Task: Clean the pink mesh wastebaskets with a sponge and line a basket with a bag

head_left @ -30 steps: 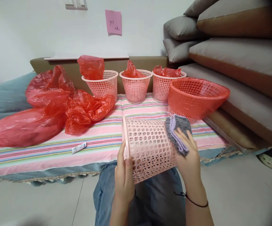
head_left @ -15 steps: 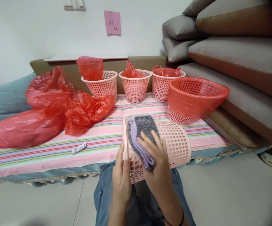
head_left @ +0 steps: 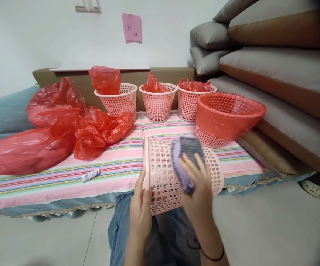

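Observation:
A pink plastic mesh basket (head_left: 162, 173) lies on its side over my lap, its rim to the left. My left hand (head_left: 140, 207) grips the rim with thumb and fingers closed on it. My right hand (head_left: 197, 192) presses a folded grey and purple cloth (head_left: 186, 155) against the basket's side wall, fingers lying over the cloth and holding it.
On the striped cloth (head_left: 115, 166) stand three pink baskets (head_left: 157, 103) with red bags in them, and a basket lined with a red bag (head_left: 226, 114). Loose red plastic bags (head_left: 54, 129) lie left. A small white tube (head_left: 90, 175) lies near the front. Sofa cushions (head_left: 273, 66) rise right.
My right hand slid the cloth along the basket's side: from the base end to the rim, then back toward the middle. The left hand kept its hold on the rim.

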`<state>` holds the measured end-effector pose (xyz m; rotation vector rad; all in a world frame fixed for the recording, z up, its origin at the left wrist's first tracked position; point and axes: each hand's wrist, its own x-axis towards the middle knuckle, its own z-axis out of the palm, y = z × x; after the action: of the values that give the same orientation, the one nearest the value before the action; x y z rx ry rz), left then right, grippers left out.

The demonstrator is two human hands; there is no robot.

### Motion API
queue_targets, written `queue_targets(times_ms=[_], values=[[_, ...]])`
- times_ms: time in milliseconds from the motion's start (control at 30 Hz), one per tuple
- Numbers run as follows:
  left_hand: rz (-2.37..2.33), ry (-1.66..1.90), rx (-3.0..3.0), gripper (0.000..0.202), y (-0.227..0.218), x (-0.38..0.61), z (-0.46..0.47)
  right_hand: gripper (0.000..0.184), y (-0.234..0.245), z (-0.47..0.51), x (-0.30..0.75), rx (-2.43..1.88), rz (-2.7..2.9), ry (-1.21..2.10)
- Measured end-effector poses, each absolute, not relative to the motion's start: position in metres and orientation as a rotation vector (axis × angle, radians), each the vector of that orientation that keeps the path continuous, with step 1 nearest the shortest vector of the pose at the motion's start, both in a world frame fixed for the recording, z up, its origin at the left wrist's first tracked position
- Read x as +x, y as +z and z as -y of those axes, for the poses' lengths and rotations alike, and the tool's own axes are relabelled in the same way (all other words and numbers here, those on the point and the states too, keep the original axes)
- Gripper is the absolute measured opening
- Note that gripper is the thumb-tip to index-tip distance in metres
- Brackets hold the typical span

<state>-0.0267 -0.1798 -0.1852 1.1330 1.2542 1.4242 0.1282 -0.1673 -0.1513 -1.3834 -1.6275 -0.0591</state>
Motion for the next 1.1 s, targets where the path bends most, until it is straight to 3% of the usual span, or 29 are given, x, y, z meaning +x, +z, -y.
queue_targets(times_ms=[267,533,733,900,1100], values=[[-1.393,1.511,1.319,0.056,-0.178,-0.026,0.180,0.049,-0.134,0.171,0.096,-1.210,1.784,0.121],[-1.241,1.472,1.132,0.063,-0.184,-0.023,0.185,0.040,-0.185,0.152,0.203,-1.569,1.230,-0.103],[-1.178,1.440,1.093,0.059,-0.187,-0.031,0.182,0.044,-0.169,0.159,0.163,-1.501,1.448,-0.121],[-1.314,1.551,1.100,0.042,-0.155,-0.033,0.184,0.057,-0.142,0.169,0.104,-1.266,1.801,-0.023],[-1.420,1.480,1.137,0.048,-0.120,-0.019,0.161,0.058,-0.140,0.176,0.119,-1.211,1.855,0.069]])
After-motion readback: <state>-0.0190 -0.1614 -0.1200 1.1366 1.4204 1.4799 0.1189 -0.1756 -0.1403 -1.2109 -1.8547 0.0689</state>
